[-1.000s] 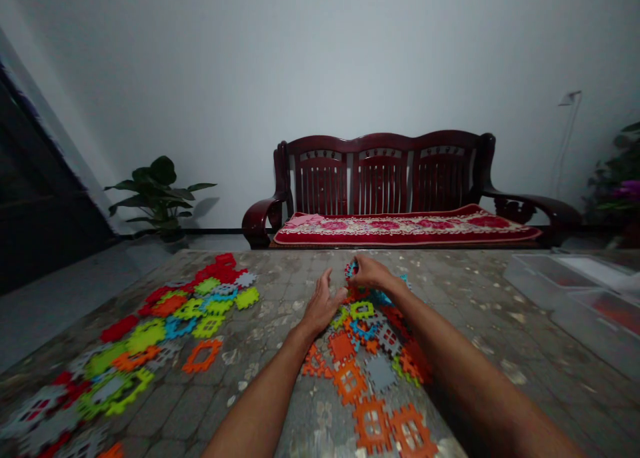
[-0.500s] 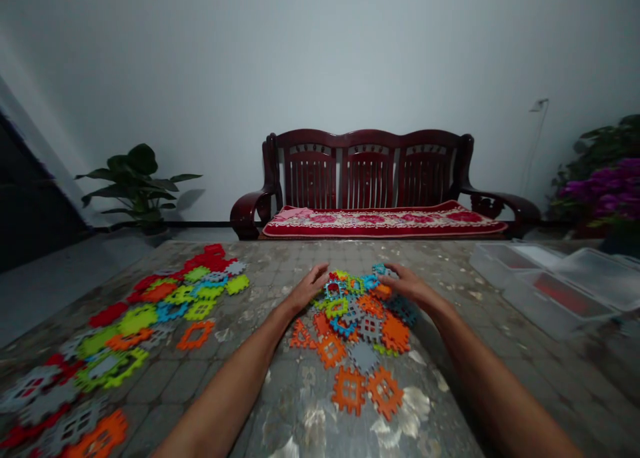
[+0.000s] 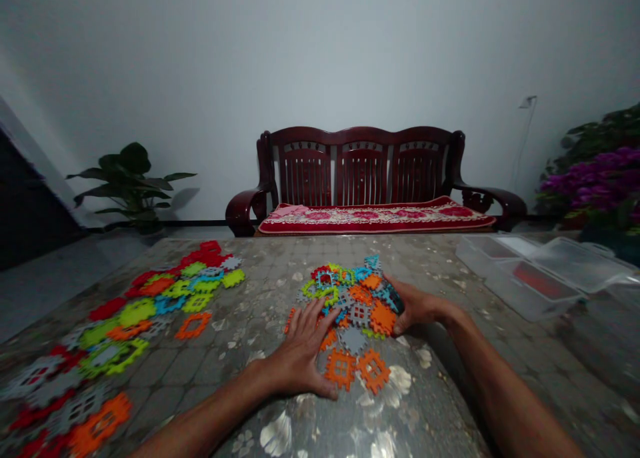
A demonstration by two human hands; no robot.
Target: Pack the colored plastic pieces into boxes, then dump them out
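A loose heap of toothed plastic building tiles (image 3: 354, 339) in orange, grey, blue, lime and red lies mid-table. My left hand (image 3: 305, 351) is spread over the heap's near left side, fingers apart and covering some tiles; its thumb lies close to an orange window tile (image 3: 341, 369). Beside that tile is another orange window tile (image 3: 373, 371). At the heap's right edge, my right hand (image 3: 414, 306) is curved with thumb and fingers apart, touching the side near a solid orange tile (image 3: 383, 318). Its fingertips are partly hidden behind dark blue pieces.
More toothed tiles (image 3: 135, 313) spread along the table's left side. Clear plastic boxes (image 3: 530, 291) with open lids stand at the right, one with red pieces inside. Beyond the table (image 3: 280, 431) is a wooden bench (image 3: 360, 138) with a red patterned cushion.
My left hand has come from the heap's far left edge nearer to me and now lies over its tiles. My right hand has slid down the right side. The view has shifted slightly.
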